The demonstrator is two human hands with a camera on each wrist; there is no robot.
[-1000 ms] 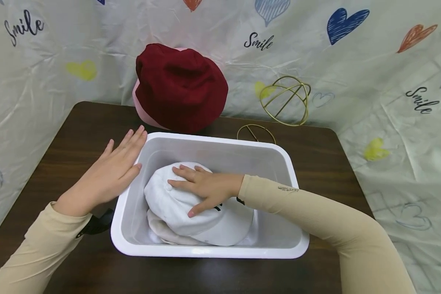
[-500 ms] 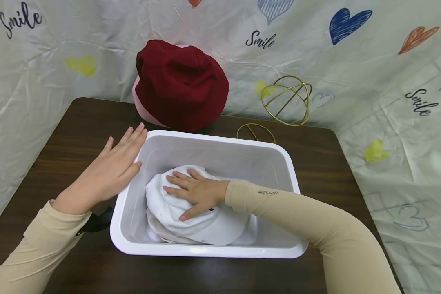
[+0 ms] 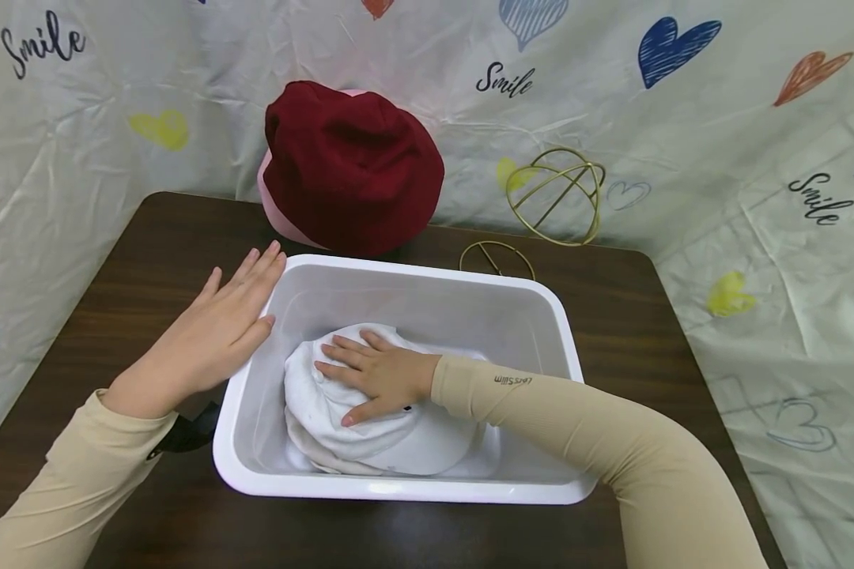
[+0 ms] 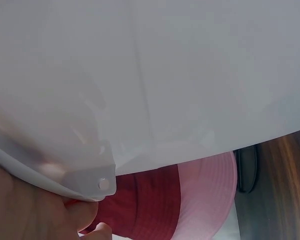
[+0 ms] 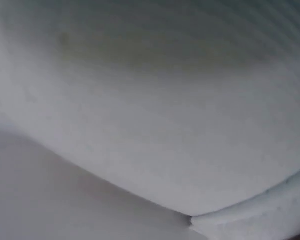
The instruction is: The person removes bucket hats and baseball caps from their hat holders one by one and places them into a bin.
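Observation:
A white baseball cap (image 3: pixel 427 446) lies crumpled inside a white plastic bin (image 3: pixel 398 488), over an off-white fabric layer. My right hand (image 3: pixel 384 378) rests flat on the crown, fingers spread. Only a sliver of the dark print shows beside that hand. In the right wrist view, pale cap fabric (image 5: pixel 170 150) fills most of the picture and the fingers are out of sight. My left hand (image 3: pixel 209 336) lies along the bin's left rim with its fingers straight. Seen from the left wrist, the bin's outer wall (image 4: pixel 190 80) hides most of the scene.
Behind the bin, a dark red bucket hat (image 3: pixel 356 170) sits over a pink hat (image 3: pixel 277 205). A gold wire hat stand (image 3: pixel 562 241) is to its right, its base ring (image 3: pixel 498 243) partly behind the bin. A printed sheet (image 3: pixel 754 182) hangs behind the brown table (image 3: pixel 612 300).
My right hand has pushed down and slightly left on the cap, and the crown has flattened under it. The left hand stays at the rim.

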